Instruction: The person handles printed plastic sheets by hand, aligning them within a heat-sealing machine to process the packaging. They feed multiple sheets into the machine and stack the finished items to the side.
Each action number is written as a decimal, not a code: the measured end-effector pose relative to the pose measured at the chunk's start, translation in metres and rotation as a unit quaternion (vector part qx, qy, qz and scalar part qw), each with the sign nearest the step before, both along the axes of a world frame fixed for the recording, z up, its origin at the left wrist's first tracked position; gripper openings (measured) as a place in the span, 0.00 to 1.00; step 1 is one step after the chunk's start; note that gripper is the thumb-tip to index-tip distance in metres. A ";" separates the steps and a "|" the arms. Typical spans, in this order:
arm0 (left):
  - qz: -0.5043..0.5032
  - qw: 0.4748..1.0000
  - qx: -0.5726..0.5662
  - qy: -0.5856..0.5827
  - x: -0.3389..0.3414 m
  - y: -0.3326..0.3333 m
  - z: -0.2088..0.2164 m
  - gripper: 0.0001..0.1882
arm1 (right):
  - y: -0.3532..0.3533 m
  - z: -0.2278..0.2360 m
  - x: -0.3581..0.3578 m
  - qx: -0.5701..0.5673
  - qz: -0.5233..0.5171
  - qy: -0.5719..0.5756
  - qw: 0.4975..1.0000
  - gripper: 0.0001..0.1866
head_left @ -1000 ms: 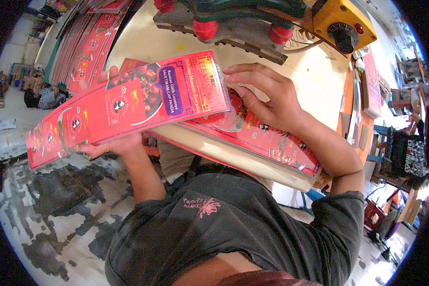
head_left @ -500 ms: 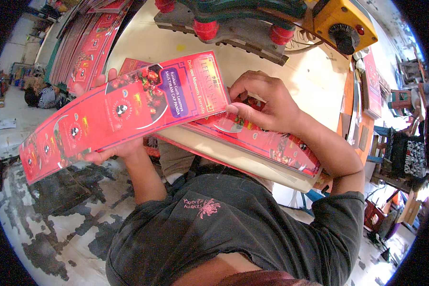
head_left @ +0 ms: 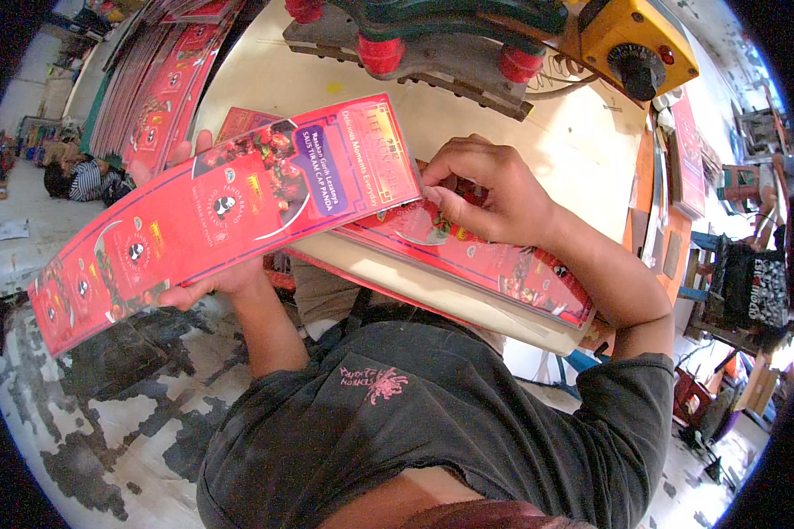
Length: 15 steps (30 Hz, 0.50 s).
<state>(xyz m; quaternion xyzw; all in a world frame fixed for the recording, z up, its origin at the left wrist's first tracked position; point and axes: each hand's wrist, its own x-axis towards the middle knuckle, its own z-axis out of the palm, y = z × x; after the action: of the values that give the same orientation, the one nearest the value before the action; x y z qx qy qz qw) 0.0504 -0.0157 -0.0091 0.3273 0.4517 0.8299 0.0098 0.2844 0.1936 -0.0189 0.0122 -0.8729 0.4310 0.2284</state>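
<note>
A long red printed strip (head_left: 229,212), glossy and with food pictures and a purple label, is held slantwise in front of me. My left hand (head_left: 229,278) is closed round it from below, thumb at the near edge and fingertips showing past the far edge. At the strip's right end, my right hand (head_left: 494,189) has thumb and forefinger pinched together beside the corner. What lies between those fingertips is too small to make out. Beneath both, a stack of similar red strips (head_left: 547,286) lies on the table's near edge, partly covered by my right hand and the held strip.
A machine with a dark metal bar (head_left: 415,70) and red knobs stands at the table's far side. Beside it is a yellow control box (head_left: 640,48) with a black dial. More red printed sheets (head_left: 172,97) are piled at the far left. A person (head_left: 88,179) is in the left background.
The strip has shifted slightly left, its left end dropping a little. My right thumb has come off the strip's corner and bent in toward the forefinger.
</note>
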 end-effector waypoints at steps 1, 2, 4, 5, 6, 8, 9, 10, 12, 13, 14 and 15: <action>0.005 1.000 0.004 0.001 0.000 0.000 0.000 0.79 | 0.000 0.000 0.000 -0.003 0.001 -0.001 1.000 0.08; 0.004 1.000 0.003 -0.001 0.000 0.000 0.000 0.79 | 0.000 0.000 0.000 -0.002 0.000 -0.004 1.000 0.08; 0.002 1.000 0.001 -0.005 -0.001 -0.001 -0.002 0.79 | 0.000 0.001 0.000 -0.001 0.000 -0.010 1.000 0.08; -0.001 1.000 0.006 -0.007 0.000 -0.001 -0.002 0.79 | 0.000 0.001 0.000 -0.002 -0.001 -0.012 1.000 0.08; -0.003 1.000 0.010 -0.010 0.000 -0.001 -0.002 0.79 | 0.000 0.000 0.000 -0.002 -0.001 -0.014 1.000 0.08; -0.006 1.000 0.013 -0.009 0.000 0.000 -0.002 0.79 | 0.000 0.001 0.001 -0.007 -0.005 -0.024 1.000 0.08; -0.007 1.000 0.012 -0.005 0.001 0.000 -0.003 0.79 | 0.000 0.002 0.003 -0.011 -0.008 -0.031 0.999 0.08; -0.008 1.000 0.010 -0.001 0.001 0.001 -0.003 0.79 | 0.001 0.003 0.004 -0.015 -0.010 -0.039 0.999 0.08; -0.001 1.000 0.004 0.001 0.002 0.001 -0.002 0.79 | 0.000 0.003 0.003 -0.022 -0.009 -0.047 0.999 0.08; 0.002 1.000 0.002 0.002 0.002 0.001 -0.002 0.79 | -0.001 0.003 0.003 -0.025 -0.009 -0.051 0.998 0.08; -0.001 1.000 0.001 0.001 0.002 0.001 -0.002 0.79 | -0.001 0.003 0.003 -0.019 -0.007 -0.047 0.999 0.09; -0.004 1.000 -0.001 0.000 0.001 0.000 -0.003 0.80 | -0.002 0.003 0.002 -0.013 -0.006 -0.042 0.999 0.09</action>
<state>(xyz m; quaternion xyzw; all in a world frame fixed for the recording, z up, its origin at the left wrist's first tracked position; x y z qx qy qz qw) 0.0518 -0.0159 -0.0120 0.3290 0.4509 0.8297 0.0131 0.2868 0.1919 -0.0160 -0.0141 -0.8763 0.4409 0.1938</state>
